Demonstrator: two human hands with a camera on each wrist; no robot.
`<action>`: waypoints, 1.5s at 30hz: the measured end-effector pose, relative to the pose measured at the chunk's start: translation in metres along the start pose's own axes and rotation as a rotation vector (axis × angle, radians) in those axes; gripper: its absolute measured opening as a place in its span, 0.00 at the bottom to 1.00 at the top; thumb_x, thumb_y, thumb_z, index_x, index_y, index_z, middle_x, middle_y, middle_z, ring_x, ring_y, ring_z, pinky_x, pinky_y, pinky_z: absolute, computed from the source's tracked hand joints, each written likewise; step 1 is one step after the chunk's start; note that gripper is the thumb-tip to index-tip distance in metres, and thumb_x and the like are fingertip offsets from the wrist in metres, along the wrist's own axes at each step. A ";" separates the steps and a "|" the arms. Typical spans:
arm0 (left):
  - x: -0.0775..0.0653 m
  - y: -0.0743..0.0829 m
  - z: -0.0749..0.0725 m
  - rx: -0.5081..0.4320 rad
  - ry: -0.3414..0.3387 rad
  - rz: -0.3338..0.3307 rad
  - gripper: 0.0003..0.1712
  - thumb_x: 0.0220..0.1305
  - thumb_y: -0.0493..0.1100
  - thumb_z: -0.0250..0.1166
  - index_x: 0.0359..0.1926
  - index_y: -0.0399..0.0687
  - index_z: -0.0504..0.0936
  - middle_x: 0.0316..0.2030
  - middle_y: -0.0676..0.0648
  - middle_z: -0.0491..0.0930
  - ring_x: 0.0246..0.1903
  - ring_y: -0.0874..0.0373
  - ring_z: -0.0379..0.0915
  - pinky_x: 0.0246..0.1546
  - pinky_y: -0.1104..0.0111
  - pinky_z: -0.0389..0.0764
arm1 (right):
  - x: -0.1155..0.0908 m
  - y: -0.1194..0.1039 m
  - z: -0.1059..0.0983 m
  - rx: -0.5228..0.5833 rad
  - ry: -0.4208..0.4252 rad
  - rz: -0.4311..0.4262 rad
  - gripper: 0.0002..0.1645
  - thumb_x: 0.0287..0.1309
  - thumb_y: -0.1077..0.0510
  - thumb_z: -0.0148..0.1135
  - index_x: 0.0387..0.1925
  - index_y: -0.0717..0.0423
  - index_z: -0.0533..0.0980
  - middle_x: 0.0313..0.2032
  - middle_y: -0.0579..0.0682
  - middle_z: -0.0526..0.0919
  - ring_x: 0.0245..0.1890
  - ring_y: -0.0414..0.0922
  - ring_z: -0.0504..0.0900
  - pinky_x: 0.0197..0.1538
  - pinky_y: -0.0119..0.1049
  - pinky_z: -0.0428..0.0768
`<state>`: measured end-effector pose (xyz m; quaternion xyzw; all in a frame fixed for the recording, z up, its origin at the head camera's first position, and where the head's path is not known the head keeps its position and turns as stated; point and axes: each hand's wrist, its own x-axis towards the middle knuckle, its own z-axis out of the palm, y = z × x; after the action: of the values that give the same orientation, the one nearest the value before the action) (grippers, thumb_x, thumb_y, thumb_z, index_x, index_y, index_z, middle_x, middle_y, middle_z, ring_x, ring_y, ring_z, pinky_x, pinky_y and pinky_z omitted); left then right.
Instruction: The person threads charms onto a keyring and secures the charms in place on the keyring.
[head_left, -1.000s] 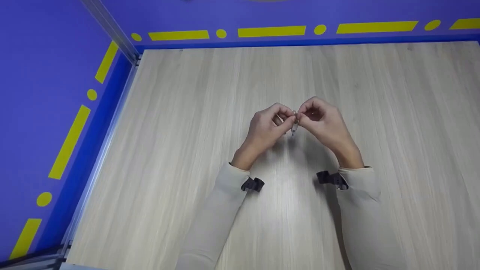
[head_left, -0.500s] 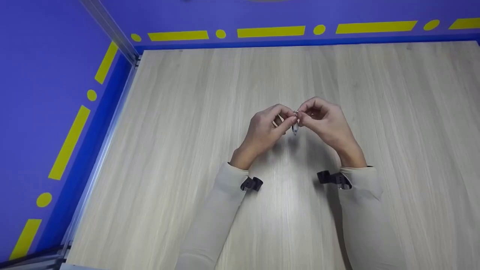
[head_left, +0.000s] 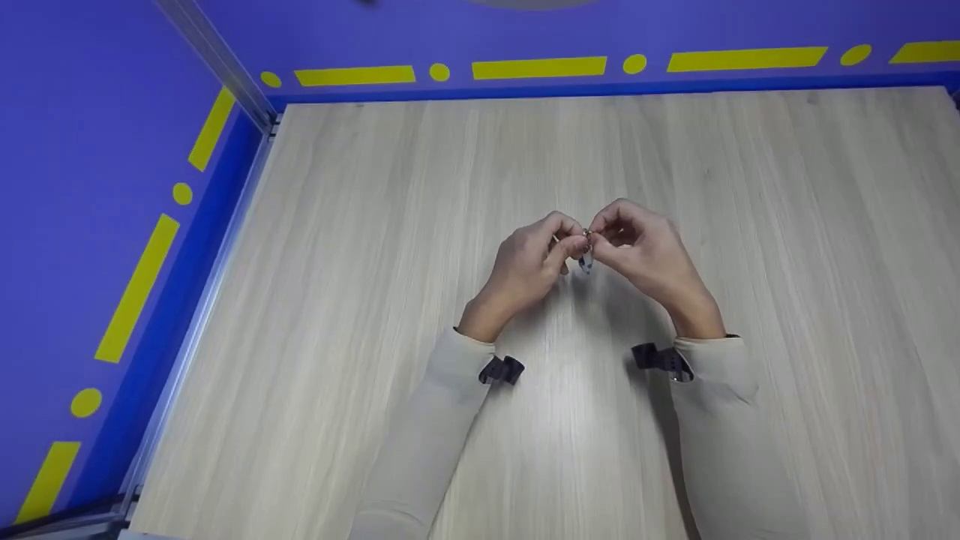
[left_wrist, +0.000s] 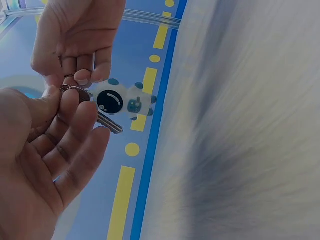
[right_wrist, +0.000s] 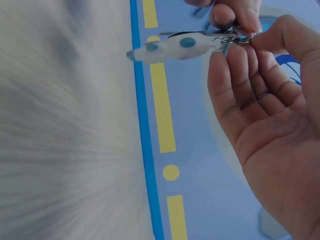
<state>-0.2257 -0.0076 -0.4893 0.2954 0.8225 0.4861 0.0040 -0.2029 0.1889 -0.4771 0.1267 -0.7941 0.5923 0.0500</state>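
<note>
Both hands meet above the middle of the table around a keychain and a key. The keychain has a small white astronaut-like figure (left_wrist: 135, 102) with a dark visor and blue-green patches, hanging from a metal chain (right_wrist: 235, 41). A metal key (left_wrist: 111, 124) sticks out beside the figure, past the left fingers. My left hand (head_left: 521, 264) pinches the key near its head, which is mostly covered by fingers. My right hand (head_left: 654, 256) pinches the ring end of the chain between thumb and index finger. In the head view the dangling figure (head_left: 586, 263) shows only as a small pale shape.
The wood-grain table (head_left: 360, 300) spreads out beneath both hands. A blue wall (head_left: 525, 34) with yellow dashes and dots stands behind it, another on the left. Dark straps (head_left: 664, 361) sit at both sleeve cuffs.
The right hand has shifted slightly left, toward the left hand. The left fingers have changed position a little, and the hanging figure has turned slightly. Both hands keep their pinch.
</note>
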 end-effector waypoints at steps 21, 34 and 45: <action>0.004 0.000 0.002 -0.062 0.025 0.058 0.08 0.77 0.41 0.66 0.46 0.39 0.83 0.37 0.48 0.85 0.28 0.60 0.81 0.29 0.72 0.79 | -0.001 0.002 -0.005 0.114 0.028 0.007 0.02 0.63 0.74 0.65 0.37 0.70 0.79 0.36 0.59 0.83 0.35 0.45 0.83 0.42 0.32 0.81; 0.005 0.003 0.002 -0.175 0.039 0.092 0.08 0.73 0.38 0.69 0.46 0.36 0.83 0.38 0.46 0.86 0.27 0.64 0.80 0.29 0.69 0.83 | 0.000 0.006 -0.007 0.299 0.039 0.102 0.08 0.66 0.73 0.60 0.35 0.61 0.81 0.35 0.58 0.83 0.32 0.47 0.85 0.41 0.37 0.86; 0.003 0.003 0.004 -0.246 0.043 0.111 0.06 0.75 0.36 0.67 0.44 0.35 0.82 0.35 0.46 0.84 0.27 0.62 0.79 0.28 0.68 0.83 | 0.000 0.002 -0.010 0.248 0.012 0.055 0.02 0.62 0.75 0.64 0.37 0.72 0.79 0.35 0.59 0.83 0.32 0.46 0.85 0.42 0.35 0.84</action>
<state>-0.2256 -0.0025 -0.4883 0.3271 0.7389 0.5891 -0.0044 -0.2039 0.1987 -0.4765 0.1064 -0.7177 0.6878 0.0223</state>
